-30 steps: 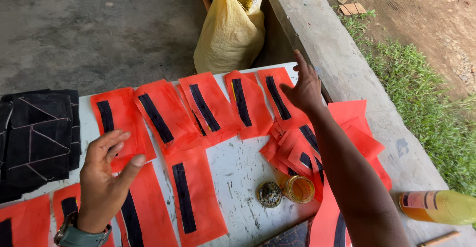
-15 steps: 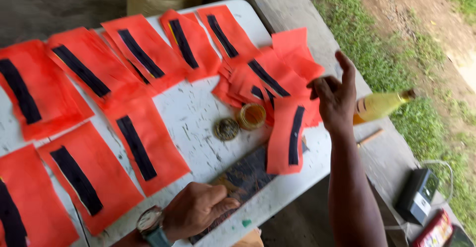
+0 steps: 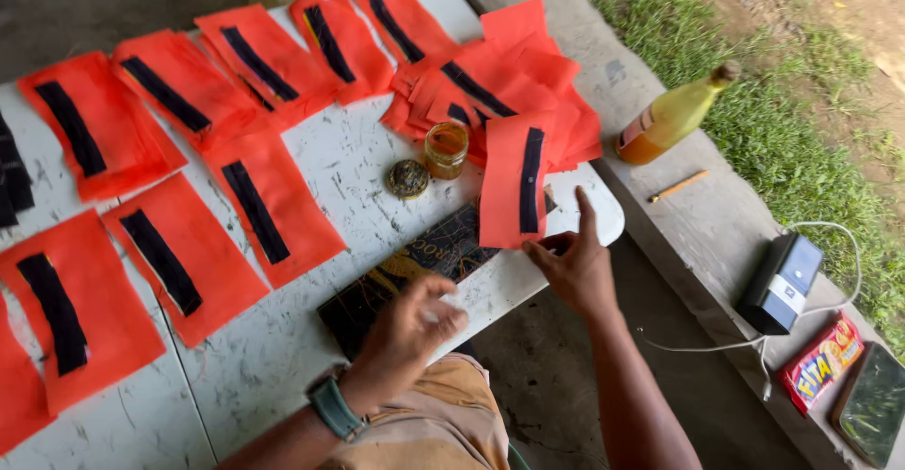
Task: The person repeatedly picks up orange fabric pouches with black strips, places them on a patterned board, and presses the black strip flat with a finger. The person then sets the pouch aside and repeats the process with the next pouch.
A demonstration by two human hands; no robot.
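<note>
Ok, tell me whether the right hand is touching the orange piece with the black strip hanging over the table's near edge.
Touching. The head view shows the right hand with its fingertips on the bottom edge of the orange piece, no gap visible.

Outdoor craft spot: worn table (image 3: 311, 357) beside grass (image 3: 801, 149).
</note>
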